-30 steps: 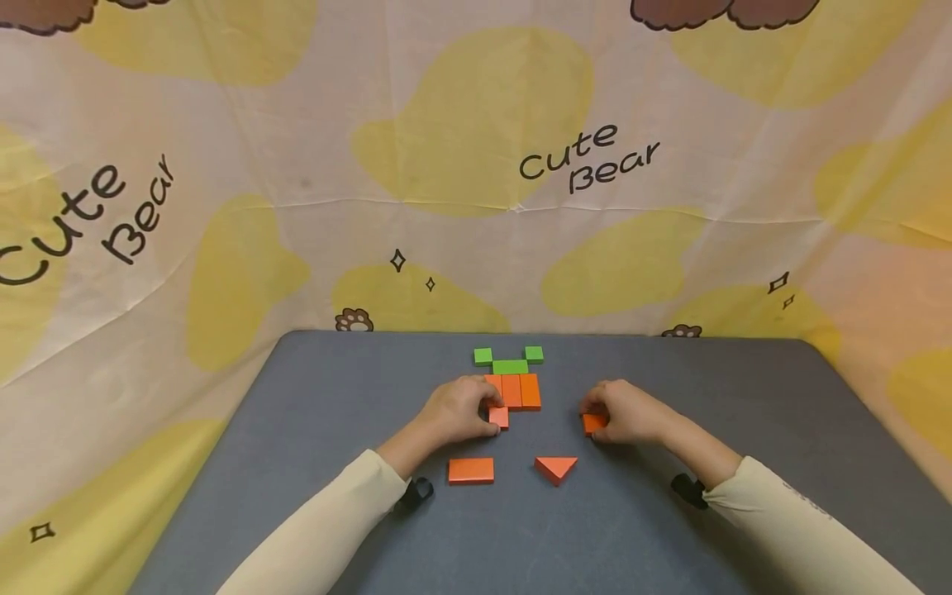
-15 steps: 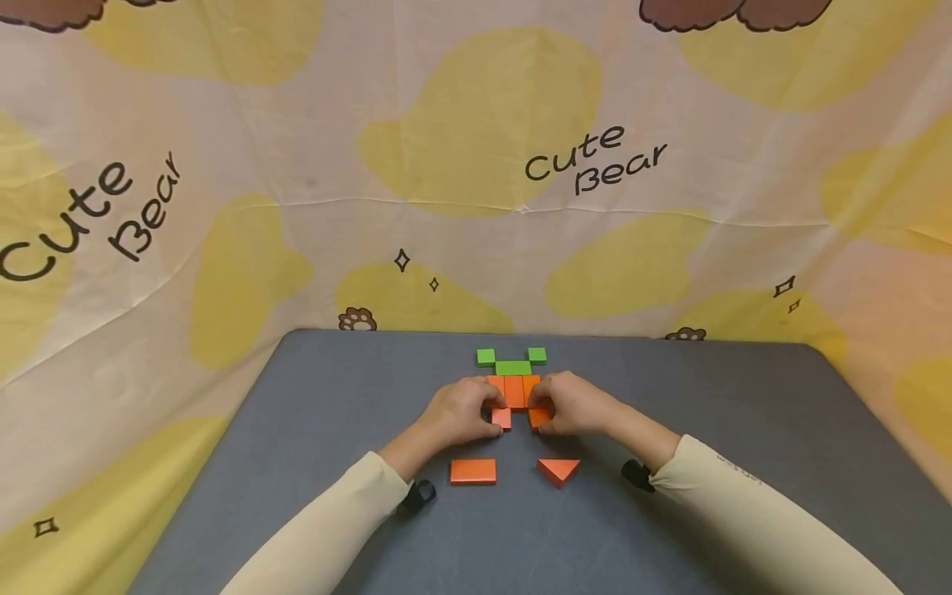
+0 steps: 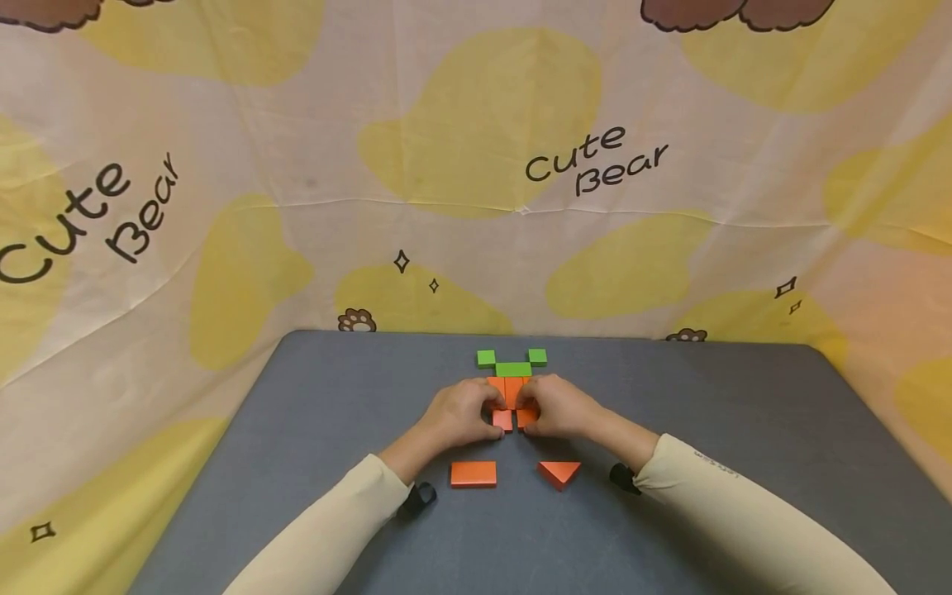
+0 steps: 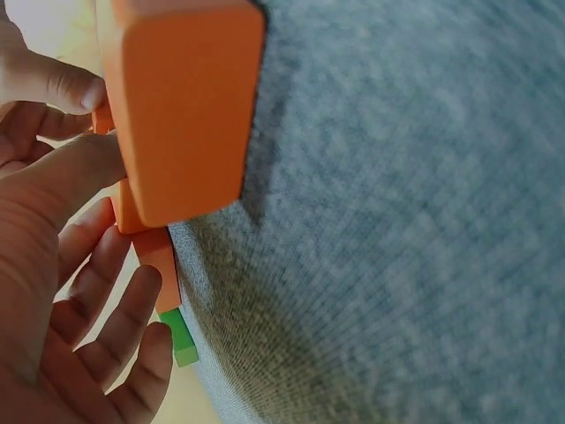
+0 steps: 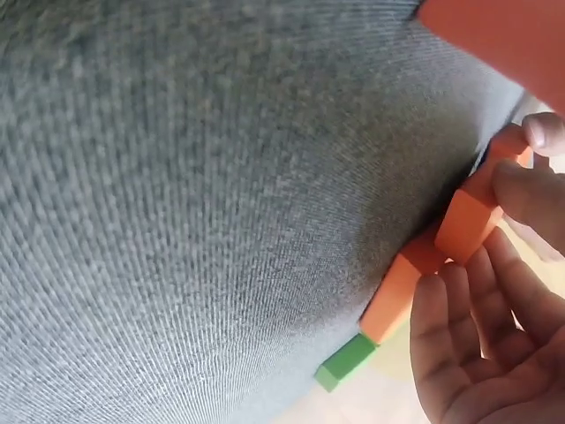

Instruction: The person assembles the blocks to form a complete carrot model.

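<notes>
In the head view my left hand (image 3: pixel 457 411) pinches a small pinkish-orange block (image 3: pixel 502 420) between thumb and fingers. Opposite it, my right hand (image 3: pixel 567 409) grips a small orange block (image 3: pixel 525 418), also seen as an orange block (image 5: pixel 468 221) in the right wrist view. A narrow gap separates the two small blocks. Just beyond them stand upright orange blocks (image 3: pixel 513 392) side by side, partly covered by the fingers. A green rectangular block (image 3: pixel 513 369) lies behind that row, with a green cube (image 3: pixel 486 358) at its left corner and another green cube (image 3: pixel 537 356) at its right.
Nearer me on the grey table (image 3: pixel 513 537) lie an orange rectangular block (image 3: pixel 473 474) and an orange triangular block (image 3: pixel 560 473). The rectangular block (image 4: pixel 185 115) looms large in the left wrist view. A patterned cloth (image 3: pixel 461 165) hangs behind the table.
My right hand has brought its small orange block leftward from the right side, up beside the pinkish-orange one. My left hand has stayed in place on its block.
</notes>
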`<state>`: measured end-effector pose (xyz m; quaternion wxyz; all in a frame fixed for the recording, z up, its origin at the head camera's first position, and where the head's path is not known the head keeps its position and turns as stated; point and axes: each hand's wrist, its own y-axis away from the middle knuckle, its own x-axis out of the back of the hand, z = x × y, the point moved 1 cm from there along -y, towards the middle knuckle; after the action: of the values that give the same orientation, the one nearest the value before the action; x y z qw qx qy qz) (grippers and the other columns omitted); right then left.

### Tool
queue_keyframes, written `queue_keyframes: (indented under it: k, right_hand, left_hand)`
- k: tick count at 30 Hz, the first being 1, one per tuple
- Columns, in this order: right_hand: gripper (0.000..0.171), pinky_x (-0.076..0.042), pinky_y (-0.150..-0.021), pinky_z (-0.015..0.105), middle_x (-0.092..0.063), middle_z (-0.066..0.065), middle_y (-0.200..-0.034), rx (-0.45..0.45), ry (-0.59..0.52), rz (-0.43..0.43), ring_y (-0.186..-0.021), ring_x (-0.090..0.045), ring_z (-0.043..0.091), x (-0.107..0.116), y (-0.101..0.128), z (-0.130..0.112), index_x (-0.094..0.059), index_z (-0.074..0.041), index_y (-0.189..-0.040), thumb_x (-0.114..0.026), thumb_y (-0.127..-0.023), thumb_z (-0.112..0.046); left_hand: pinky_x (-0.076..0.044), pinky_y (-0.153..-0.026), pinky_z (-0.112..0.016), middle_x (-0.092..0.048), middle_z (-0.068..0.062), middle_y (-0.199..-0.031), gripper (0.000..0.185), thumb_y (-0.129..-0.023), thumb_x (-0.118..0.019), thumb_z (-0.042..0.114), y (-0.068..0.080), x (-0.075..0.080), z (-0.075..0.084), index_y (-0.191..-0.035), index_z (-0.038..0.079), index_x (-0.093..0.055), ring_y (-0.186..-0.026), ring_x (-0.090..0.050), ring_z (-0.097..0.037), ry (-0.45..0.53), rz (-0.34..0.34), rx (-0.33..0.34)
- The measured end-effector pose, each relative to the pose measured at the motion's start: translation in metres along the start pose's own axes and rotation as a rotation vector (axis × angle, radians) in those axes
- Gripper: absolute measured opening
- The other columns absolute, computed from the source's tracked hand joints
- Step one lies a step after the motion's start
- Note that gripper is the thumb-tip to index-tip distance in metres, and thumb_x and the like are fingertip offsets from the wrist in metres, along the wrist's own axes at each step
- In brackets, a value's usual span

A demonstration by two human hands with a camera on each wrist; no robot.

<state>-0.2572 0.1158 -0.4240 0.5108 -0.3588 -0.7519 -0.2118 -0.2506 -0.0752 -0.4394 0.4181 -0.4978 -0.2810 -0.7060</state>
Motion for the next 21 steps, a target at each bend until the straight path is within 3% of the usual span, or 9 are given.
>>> queue_keyframes:
  k: [21]
  right_hand:
    - [0.034,-0.054,-0.075,0.031,-0.065,0.002,-0.093,-0.056,0.056,-0.016,-0.083,-0.059,0.013,0.0004,0.0043,0.0083,-0.071,-0.006,-0.101,-0.084,-0.071,-0.018]
  left_hand:
    - [-0.049,-0.070,-0.027,-0.065,0.011,-0.092,0.027,-0.076,-0.080,0.036,0.0057,0.0037,-0.0015,-0.099,0.025,-0.072,-0.080,-0.058,-0.005,0.016,-0.014,0.020]
